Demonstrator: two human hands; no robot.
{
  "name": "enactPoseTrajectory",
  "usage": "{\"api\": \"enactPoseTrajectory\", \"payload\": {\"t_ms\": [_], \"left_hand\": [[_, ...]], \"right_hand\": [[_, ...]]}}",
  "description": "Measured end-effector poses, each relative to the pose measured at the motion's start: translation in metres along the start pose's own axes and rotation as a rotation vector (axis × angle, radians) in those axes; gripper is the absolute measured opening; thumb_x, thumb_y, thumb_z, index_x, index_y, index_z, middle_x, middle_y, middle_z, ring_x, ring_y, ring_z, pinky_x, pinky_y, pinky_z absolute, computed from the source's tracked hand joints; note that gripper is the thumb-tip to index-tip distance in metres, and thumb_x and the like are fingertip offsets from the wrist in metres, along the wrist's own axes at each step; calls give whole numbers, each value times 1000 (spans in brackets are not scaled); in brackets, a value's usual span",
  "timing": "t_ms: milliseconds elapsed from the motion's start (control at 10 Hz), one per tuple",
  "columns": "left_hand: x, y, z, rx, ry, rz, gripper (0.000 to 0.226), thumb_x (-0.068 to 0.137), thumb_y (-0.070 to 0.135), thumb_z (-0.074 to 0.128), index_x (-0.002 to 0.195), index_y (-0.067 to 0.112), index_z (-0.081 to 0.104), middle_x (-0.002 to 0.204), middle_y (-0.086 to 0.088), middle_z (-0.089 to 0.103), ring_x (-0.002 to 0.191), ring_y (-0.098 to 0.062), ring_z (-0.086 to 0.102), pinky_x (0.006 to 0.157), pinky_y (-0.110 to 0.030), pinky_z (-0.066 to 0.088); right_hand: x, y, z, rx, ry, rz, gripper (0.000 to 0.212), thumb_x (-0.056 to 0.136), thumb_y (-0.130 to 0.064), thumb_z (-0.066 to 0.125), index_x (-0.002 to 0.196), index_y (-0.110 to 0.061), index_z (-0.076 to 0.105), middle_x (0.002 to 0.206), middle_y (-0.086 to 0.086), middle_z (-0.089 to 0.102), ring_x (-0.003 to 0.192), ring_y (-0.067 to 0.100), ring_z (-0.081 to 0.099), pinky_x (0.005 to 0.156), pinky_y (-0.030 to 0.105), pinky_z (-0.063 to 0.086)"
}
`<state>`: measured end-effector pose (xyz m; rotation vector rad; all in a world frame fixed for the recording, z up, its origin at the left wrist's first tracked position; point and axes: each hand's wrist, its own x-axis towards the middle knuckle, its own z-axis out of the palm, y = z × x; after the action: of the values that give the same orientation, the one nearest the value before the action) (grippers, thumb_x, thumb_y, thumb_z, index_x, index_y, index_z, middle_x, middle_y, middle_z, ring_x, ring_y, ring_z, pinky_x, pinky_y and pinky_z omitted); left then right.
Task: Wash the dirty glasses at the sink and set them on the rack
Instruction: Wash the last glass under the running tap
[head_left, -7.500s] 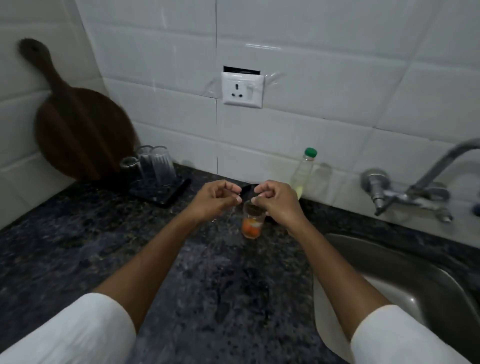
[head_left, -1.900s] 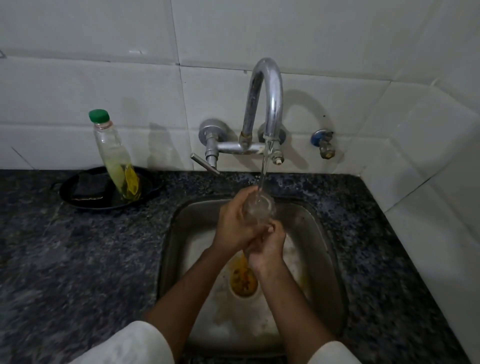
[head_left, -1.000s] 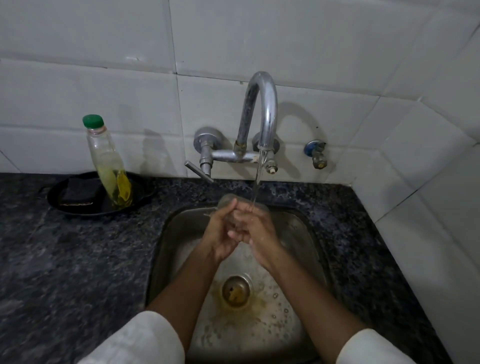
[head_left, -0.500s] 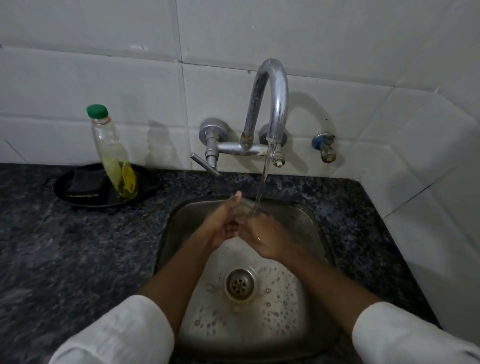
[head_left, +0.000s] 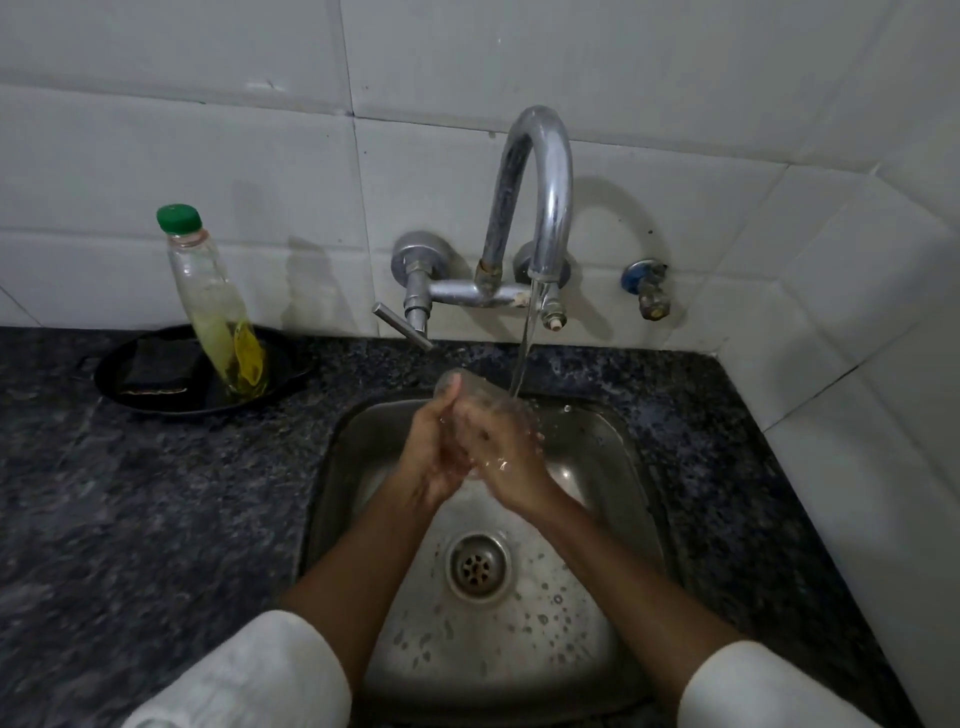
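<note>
1. The person holds one clear drinking glass over the steel sink. The left hand grips it from the side, with the thumb lying up along the wall of the glass.
2. The right hand is wrapped around the same glass, and the fingers seem to rub it.
3. A thin stream of water from the curved chrome tap falls just behind the hands and onto the glass.
4. I judge that the glass is now in the rinse. No orange residue is visible in it, but the glass is partly hidden.
5. The green-capped soap bottle stands well to the left of the left hand, on the dark stone bench.
6. What is left: turn off the tap and carry the glass to the rack, which is not in view.
</note>
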<state>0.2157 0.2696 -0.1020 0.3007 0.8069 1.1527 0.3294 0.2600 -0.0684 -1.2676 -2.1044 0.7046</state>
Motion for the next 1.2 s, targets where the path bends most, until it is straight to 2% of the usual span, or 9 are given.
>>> {"api": "enactPoseTrajectory", "payload": {"t_ms": [100, 200, 300, 400, 500, 600, 800, 1100, 1200], "left_hand": [[2, 10, -3, 339, 46, -87, 58, 88, 54, 64, 116, 2, 67, 100, -17, 72, 81, -23, 70, 68, -33, 60], [-5, 0, -5, 110, -71, -38, 50, 92, 39, 63, 123, -2, 63, 115, -27, 63, 92, -29, 66, 78, -39, 59], [-5, -2, -8, -16, -98, -25, 42, 79, 32, 78, 106, 1, 66, 100, -18, 60, 79, -23, 62, 67, -33, 56], [-2, 9, -7, 395, 62, -142, 56, 77, 50, 75, 107, 3, 68, 85, -12, 72, 65, -18, 67, 58, -28, 55], [-10, -4, -5, 301, -1, -167, 57, 91, 55, 58, 111, 4, 71, 94, -13, 75, 81, -22, 70, 76, -35, 56], [-9, -21, -6, -94, -93, -41, 41, 95, 39, 58, 109, 3, 71, 98, -16, 71, 78, -21, 69, 73, -31, 56], [-6, -6, -1, 377, 76, -157, 62, 87, 60, 59, 108, 3, 73, 102, -18, 70, 88, -28, 66, 80, -37, 55], [-10, -17, 4, 12, -17, 2, 34, 91, 30, 62, 104, -1, 67, 97, -20, 71, 77, -22, 70, 68, -31, 60], [-5, -4, 1, 350, 134, -84, 67, 78, 56, 73, 118, 2, 68, 113, -24, 71, 90, -28, 67, 79, -37, 56]], "right_hand": [[-5, 14, -10, -609, -329, -161, 15, 91, -23, 48, 102, -21, 57, 102, 5, 66, 88, 25, 65, 66, 32, 45], [4, 2, -7, 151, -117, 236, 18, 93, -17, 51, 98, -13, 68, 93, 7, 69, 76, 12, 65, 65, 30, 48], [-1, -7, -15, 266, -55, 86, 13, 93, -11, 53, 96, -8, 65, 86, 4, 65, 72, 9, 61, 66, 20, 47], [-11, 4, -30, -648, -394, -224, 22, 89, -18, 49, 110, -15, 55, 103, 10, 65, 89, 28, 66, 69, 31, 48], [-4, 0, -25, -516, -297, -43, 19, 94, -25, 48, 101, -13, 62, 99, 10, 68, 89, 31, 67, 69, 36, 51], [4, -17, -12, 441, 38, 455, 20, 95, -14, 54, 81, -11, 69, 78, 7, 69, 73, 21, 67, 62, 30, 53], [-21, 12, -18, -715, -379, -86, 30, 90, -34, 47, 119, -27, 53, 112, 2, 65, 101, 26, 63, 70, 31, 42], [-9, -14, -7, 945, 121, 689, 21, 93, -29, 57, 103, -17, 71, 98, 11, 73, 82, 21, 67, 56, 27, 52], [-20, 9, -13, -329, -316, 161, 21, 91, -32, 48, 108, -26, 59, 101, 6, 68, 89, 28, 67, 70, 42, 56]]}}
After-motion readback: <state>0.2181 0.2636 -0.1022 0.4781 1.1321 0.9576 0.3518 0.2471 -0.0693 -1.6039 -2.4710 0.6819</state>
